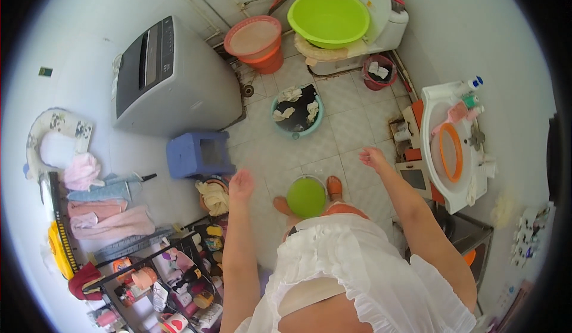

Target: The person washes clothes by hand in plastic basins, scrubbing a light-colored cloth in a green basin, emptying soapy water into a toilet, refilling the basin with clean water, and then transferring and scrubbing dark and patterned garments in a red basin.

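My left hand (241,184) hangs out at the left of my body, slightly blurred, with nothing seen in it; the blue plastic stool (183,155) is near it. Out to the right, my right hand (372,158) is empty, its fingers apart, above the tiled floor. Between my feet is a round green object (306,197) with a pale rim, perhaps a bucket or a small stool. Farther forward on the floor stands a light-blue basin (295,135) with black and cream-coloured cloth in dark water.
A grey washing machine (196,96) stands at the left, beside an orange-red bucket (268,60). A large lime-green basin (328,17) rests on the toilet. To the right is a white washbasin (429,145) holding an orange-rimmed basin (451,153). A crowded rack (147,261) fills the lower left.
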Available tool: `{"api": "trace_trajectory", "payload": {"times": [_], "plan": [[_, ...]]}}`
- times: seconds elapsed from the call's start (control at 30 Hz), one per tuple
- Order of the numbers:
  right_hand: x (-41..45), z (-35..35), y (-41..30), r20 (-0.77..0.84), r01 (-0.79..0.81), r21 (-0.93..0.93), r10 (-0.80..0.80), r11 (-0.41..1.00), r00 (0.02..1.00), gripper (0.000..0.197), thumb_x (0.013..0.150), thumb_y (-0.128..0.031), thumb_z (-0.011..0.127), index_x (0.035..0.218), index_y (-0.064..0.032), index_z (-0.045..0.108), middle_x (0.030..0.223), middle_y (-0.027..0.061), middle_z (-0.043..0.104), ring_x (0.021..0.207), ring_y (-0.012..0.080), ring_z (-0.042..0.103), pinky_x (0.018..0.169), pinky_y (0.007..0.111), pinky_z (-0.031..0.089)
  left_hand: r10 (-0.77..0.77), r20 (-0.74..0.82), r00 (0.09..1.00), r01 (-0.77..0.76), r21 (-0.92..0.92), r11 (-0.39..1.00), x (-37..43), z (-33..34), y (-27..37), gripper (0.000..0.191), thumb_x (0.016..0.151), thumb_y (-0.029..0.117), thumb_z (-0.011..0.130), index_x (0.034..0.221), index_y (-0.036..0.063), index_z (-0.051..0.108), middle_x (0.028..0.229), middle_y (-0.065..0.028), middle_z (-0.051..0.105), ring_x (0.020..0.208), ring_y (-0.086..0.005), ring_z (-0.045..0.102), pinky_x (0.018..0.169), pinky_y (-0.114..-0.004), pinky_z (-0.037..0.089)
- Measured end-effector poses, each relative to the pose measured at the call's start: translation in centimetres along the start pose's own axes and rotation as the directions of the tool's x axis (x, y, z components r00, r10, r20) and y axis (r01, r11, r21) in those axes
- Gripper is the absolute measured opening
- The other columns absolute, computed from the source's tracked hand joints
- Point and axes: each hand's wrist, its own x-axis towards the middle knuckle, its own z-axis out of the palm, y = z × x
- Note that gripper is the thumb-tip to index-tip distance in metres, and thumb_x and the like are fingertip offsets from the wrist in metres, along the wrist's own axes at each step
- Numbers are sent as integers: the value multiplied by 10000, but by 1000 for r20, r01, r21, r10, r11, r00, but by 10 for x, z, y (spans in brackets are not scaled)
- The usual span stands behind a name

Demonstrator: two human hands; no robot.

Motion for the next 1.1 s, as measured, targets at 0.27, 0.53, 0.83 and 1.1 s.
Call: {"api": "trace_trajectory", "payload": {"times": [0.27,0.53,0.83,1.1], "plan": [[34,102,-49,144,49,-123,-31,991,989,297,795,-253,519,1004,-44,485,912,93,577,748,159,562,630,255,458,-73,49,996,78,-103,992,68,-41,27,145,785,112,459,874,34,543,843,-50,577,807,-171,549,734,-314,448],[42,191,-61,53,-9,-79,14,997,999,284,790,-254,527,987,-52,495,920,79,574,783,161,555,658,262,452,-193,81,978,199,-68,978,144,8,88,160,786,130,459,881,20,527,875,-60,574,828,-192,552,738,-330,452],[41,269,-65,26,15,19,-16,1000,1000,285,792,-262,524,989,-58,487,899,82,577,767,168,576,654,271,460,-154,-44,987,159,135,978,201,50,166,127,790,95,460,802,7,551,782,-93,595,772,-201,576,712,-329,486],[39,263,-79,-2,37,73,-37,997,999,332,779,-306,557,1001,-64,507,924,79,577,792,146,563,650,232,447,-342,22,939,327,245,913,221,101,136,109,774,82,470,763,18,557,734,-78,593,695,-193,576,654,-314,491]]}}
